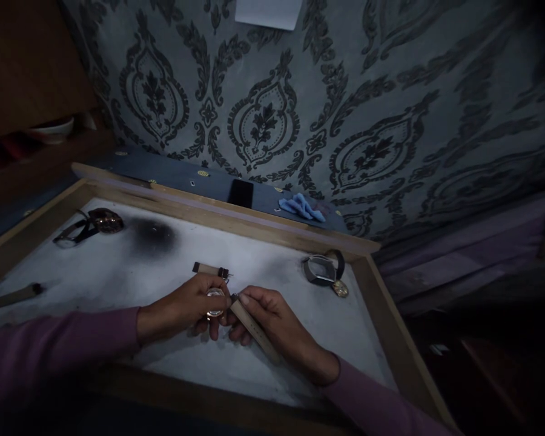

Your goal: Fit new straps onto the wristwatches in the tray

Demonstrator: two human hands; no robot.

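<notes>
Two hands meet over the pale floor of a wooden tray, seen from above in dim light. We see the left hand closed on a watch, its round, gold-rimmed face turned up between thumb and fingers; the dial's detail is too small for us to read. The right hand pinches a strap, pale side up with small dark holes along it, its near end slanting toward the wrist. At the fingertips, where strap and watch come close, we cannot tell whether they touch. Just beyond the left hand lies a second strap piece with a dark buckle. We note a brown watch at the tray's far left, another band along the left edge, and, at the right, a squarish case just beside a small gold disc. Behind the tray we find a black slab and a blue cloth. High on the patterned wall hangs white paper, only its lower part in view.
</notes>
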